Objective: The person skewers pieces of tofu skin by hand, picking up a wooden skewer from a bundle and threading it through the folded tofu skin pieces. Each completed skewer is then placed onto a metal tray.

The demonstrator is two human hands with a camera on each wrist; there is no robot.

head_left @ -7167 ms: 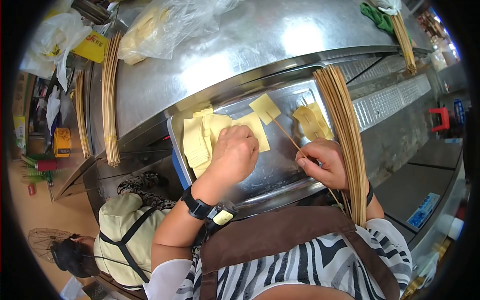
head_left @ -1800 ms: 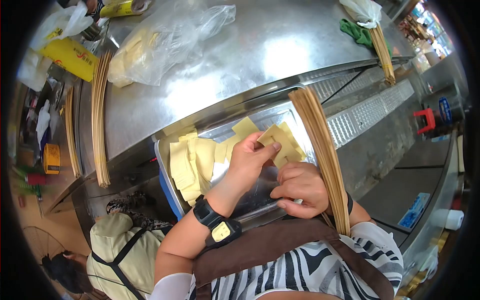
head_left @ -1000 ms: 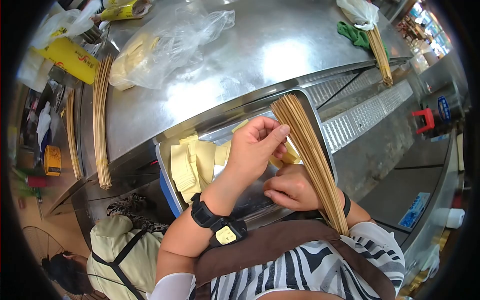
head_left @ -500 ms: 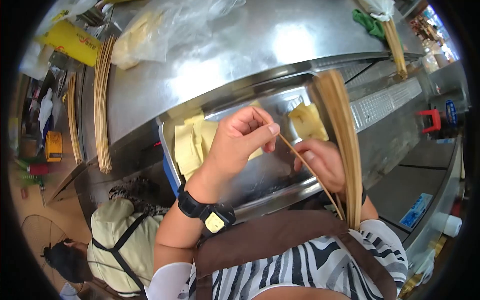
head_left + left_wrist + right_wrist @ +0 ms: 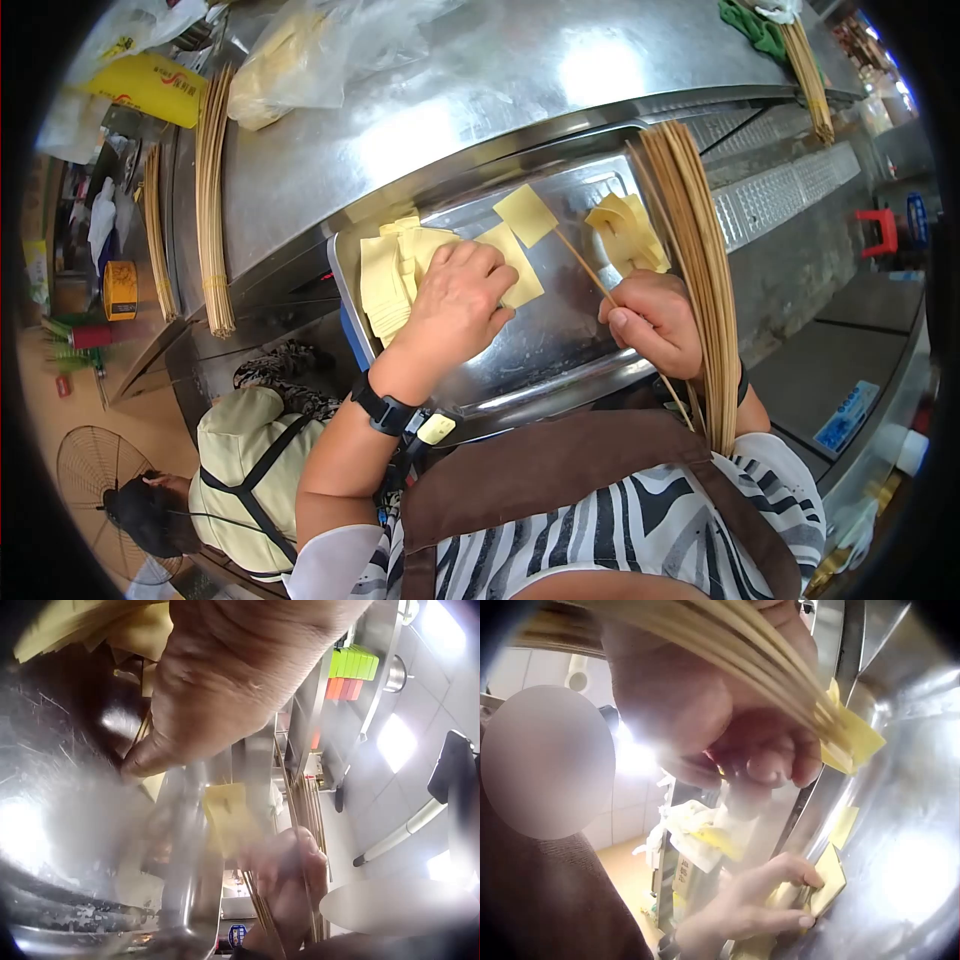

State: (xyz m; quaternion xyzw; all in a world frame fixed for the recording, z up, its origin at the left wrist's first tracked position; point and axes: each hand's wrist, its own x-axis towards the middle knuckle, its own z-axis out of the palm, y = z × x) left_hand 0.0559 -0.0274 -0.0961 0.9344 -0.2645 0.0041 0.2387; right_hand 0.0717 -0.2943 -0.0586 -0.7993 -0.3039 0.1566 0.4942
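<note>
My right hand (image 5: 655,322) pinches a thin bamboo skewer (image 5: 583,263), whose far end carries a square yellow tofu sheet (image 5: 526,214). Over the loose stack of yellow sheets (image 5: 385,285) in the metal tray (image 5: 560,385) is my left hand (image 5: 455,300). Seen from the right wrist, that hand has a folded-looking sheet (image 5: 829,879) between thumb and fingertip. A thick bundle of skewers (image 5: 700,270) lies along my right wrist, across the tray's right side. Finished-looking skewered sheets (image 5: 627,235) rest at the tray's far right, bunched together.
A steel counter (image 5: 420,120) borders the tray's far side, with a plastic bag (image 5: 300,70) on it. More skewer bundles (image 5: 212,210) lie at the left, and one (image 5: 805,80) at the far right. Another person (image 5: 245,470) is at lower left.
The earlier sheets were threaded and laid at the right. A fresh skewer came from the bundle, passed to my right hand, and picked up a sheet; my left hand went back to the stack.
</note>
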